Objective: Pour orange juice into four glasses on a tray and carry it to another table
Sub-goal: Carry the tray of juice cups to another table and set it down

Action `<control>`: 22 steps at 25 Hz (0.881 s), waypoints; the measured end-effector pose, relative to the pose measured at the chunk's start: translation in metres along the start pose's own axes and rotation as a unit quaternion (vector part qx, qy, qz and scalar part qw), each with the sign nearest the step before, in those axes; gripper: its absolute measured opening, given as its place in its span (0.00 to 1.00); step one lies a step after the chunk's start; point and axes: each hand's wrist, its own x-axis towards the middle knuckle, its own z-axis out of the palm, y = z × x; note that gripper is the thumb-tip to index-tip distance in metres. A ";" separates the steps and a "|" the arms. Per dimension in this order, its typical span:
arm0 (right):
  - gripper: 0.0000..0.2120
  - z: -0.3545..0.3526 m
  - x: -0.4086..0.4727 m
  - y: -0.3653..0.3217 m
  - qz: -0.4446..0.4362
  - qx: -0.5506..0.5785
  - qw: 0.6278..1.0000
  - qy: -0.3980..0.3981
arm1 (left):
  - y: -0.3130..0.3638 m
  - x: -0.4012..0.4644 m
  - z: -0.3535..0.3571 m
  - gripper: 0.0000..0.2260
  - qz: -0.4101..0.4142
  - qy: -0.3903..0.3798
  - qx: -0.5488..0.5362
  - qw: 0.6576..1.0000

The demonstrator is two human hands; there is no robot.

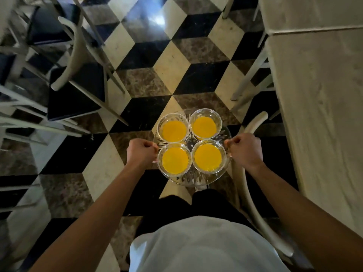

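A round cut-glass tray (193,181) hangs in the air over the floor in front of my body. On it stand several clear glasses of orange juice, two at the far side (173,128) (204,124) and two at the near side (174,160) (208,157). My left hand (140,152) grips the tray's left rim. My right hand (245,149) grips its right rim. Both fists are closed on the edge and the tray sits level between them.
A long table (322,95) with a pale cloth runs along the right. A white chair back (253,185) curves close by my right arm. White chairs with dark seats (76,91) stand at the left. A chequered tile floor (170,69) forms an aisle ahead.
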 end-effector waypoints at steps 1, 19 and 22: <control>0.11 -0.003 0.014 -0.008 0.000 0.002 1.000 0.003 | 0.013 0.011 0.001 0.11 0.006 0.000 0.001 1.000; 0.13 -0.011 0.263 -0.163 0.057 0.022 0.997 0.041 | 0.223 0.271 -0.010 0.13 0.019 -0.077 0.007 0.997; 0.15 -0.009 0.304 -0.190 0.074 0.037 0.996 0.044 | 0.260 0.310 -0.017 0.14 0.043 -0.086 -0.002 0.995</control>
